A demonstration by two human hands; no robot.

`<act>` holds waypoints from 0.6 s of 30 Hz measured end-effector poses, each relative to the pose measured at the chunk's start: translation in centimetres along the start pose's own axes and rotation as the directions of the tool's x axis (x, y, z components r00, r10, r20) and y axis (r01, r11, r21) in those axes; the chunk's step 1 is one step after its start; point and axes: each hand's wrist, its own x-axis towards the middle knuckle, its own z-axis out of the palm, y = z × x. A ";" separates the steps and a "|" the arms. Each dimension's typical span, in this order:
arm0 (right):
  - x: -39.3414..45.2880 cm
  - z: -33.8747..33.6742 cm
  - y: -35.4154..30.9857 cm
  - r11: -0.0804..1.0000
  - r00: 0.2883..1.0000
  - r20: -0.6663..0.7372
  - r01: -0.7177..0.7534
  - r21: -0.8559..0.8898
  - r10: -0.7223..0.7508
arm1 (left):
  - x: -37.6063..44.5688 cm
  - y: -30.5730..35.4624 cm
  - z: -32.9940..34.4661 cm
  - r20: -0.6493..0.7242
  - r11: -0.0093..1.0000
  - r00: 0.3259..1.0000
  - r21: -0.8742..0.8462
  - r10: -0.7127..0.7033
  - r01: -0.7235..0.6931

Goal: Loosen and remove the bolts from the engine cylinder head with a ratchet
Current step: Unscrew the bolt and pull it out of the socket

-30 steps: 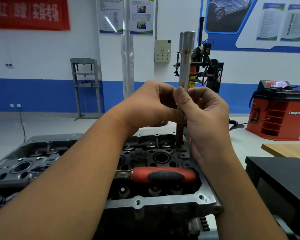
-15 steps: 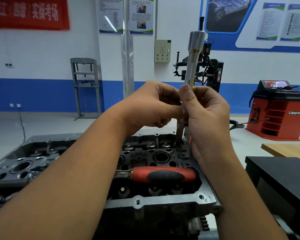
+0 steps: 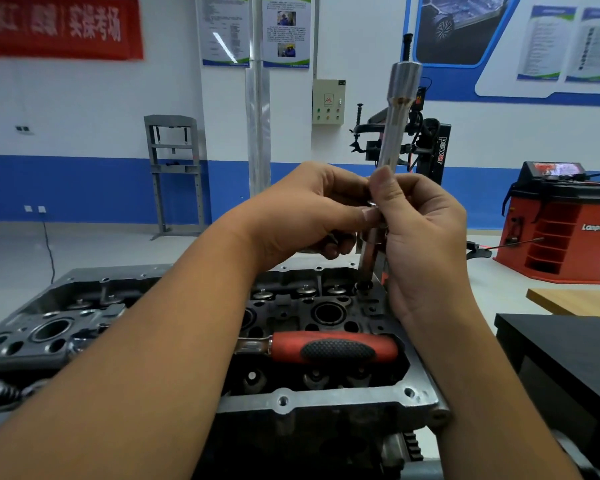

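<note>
both hands (image 3: 426, 237) (image 3: 312, 213) pinching long socket extension (image 3: 394, 126) seated in cylinder head (image 3: 326, 398) far-corner bolt hole, likely hand-spinning; ratchet (image 3: 333, 348) parked atop head.

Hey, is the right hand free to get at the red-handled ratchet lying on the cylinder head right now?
Probably not yet: the right hand grips the upright socket extension. The ratchet lies uncovered just below, so the path looks free once it lets go.

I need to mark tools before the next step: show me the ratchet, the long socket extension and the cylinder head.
ratchet (image 3: 336, 348): head view, on its red and black handle.
long socket extension (image 3: 397, 112): head view, on the bare metal shaft above the hands.
cylinder head (image 3: 326, 401): head view, on its near grey rim.
</note>
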 end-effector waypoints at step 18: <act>0.1 -0.2 0.1 1.000 0.999 0.035 -0.015 -0.016 0.016 | 0.1 -0.1 0.1 -0.020 0.999 1.000 0.045 0.024 -0.023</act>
